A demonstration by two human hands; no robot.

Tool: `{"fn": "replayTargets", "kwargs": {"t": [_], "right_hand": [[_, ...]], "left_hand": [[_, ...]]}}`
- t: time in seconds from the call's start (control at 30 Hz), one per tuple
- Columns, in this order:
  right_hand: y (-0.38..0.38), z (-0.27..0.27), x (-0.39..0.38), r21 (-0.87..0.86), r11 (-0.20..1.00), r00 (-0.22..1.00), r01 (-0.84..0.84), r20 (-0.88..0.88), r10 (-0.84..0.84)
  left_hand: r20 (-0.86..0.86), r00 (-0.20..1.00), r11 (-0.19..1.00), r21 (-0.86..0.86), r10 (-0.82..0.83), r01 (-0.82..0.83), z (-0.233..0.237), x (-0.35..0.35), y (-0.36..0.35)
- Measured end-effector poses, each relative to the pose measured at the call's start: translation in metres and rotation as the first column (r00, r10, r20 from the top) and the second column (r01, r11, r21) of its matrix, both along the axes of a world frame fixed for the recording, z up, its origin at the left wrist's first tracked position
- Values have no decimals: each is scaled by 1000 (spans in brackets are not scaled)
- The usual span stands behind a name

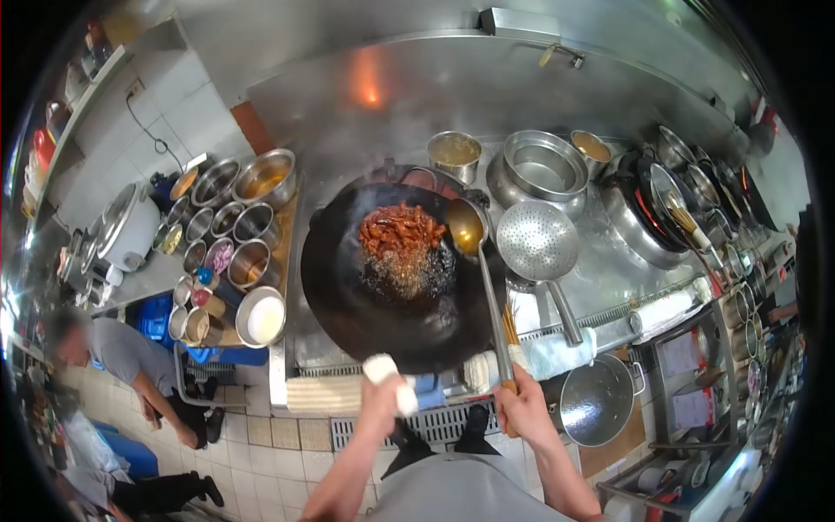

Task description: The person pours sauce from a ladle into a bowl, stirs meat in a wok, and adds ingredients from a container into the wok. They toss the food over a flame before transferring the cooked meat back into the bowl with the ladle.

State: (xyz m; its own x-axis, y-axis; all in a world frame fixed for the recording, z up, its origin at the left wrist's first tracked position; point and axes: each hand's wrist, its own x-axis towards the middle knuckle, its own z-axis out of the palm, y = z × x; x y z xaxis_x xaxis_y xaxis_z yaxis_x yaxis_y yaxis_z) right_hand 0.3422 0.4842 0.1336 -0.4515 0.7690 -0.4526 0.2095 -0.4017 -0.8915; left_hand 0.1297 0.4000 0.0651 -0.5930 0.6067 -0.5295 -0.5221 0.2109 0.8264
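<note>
A large black wok sits on the stove in front of me. In it lie reddish-brown food pieces, with bubbling liquid on their near side and some steam above. My left hand is closed around a folded white cloth at the wok's near rim; whether a wok handle is under the cloth is hidden. My right hand grips the wooden end of a long ladle. Its bowl, at the wok's right rim, holds golden liquid. A perforated skimmer lies right of the ladle.
Metal pots stand behind the skimmer. On the left counter are several ingredient bowls and a bowl of white contents. Towels lie along the stove's front edge. A large pot stands lower right. A person is at left.
</note>
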Motion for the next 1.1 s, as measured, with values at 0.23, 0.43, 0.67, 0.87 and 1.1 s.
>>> {"fn": "replayTargets", "kwargs": {"t": [0.23,0.43,0.67,0.87,1.1], "right_hand": [[3,20,8,-570,821,909,-36,-361,-210],[6,25,49,-779,597,814,-193,-467,-345],[-18,23,69,-796,504,696,-335,-570,-437],[-85,-14,17,-818,494,603,-293,-560,-568],[-181,-5,-61,-783,607,501,-138,-584,-639]], "left_hand": [[135,991,1000,14,2,-4,14,-15,-8],[502,865,1000,-6,25,-25,12,-15,-42],[520,853,999,-37,50,-36,11,-22,-53],[700,709,995,17,-79,94,-10,-75,-55],[523,824,969,15,-217,246,-19,-142,-42]]}}
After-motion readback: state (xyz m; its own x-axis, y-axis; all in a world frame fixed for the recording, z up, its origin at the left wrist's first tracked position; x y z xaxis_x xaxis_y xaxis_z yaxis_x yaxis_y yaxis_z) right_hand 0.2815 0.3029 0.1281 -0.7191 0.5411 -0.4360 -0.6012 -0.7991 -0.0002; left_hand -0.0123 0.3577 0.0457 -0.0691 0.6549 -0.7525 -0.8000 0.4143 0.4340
